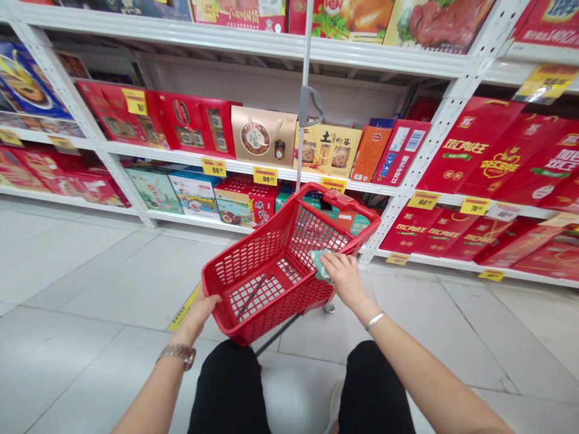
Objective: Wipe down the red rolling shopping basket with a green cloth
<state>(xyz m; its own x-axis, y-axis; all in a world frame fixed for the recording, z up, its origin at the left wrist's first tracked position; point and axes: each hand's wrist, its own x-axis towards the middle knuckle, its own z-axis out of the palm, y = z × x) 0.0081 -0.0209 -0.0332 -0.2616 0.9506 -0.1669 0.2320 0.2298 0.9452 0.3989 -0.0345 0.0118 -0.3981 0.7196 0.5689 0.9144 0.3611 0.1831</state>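
A red plastic shopping basket (266,322) with lattice sides stands tilted in front of my knees, its inside bare. My left hand (202,310) grips the near left rim, thumb over the edge and the other fingers hidden outside. On the right side, my right hand (344,277) is closed on a pale green and white cloth (320,264), pressing it against the basket's upper rim. A thin grey pole (306,60) with a grey hook (311,105) rises behind the basket's far end. Below the basket show a dark bar and a small caster wheel (330,308).
White shelves (253,48) run across the back, stacked with boxed goods, including a tan gift box (262,135) and red gift bags (470,144). Yellow price tags (265,176) hang on the shelf edges. A yellow strip (184,310) marks the tiled floor (90,337).
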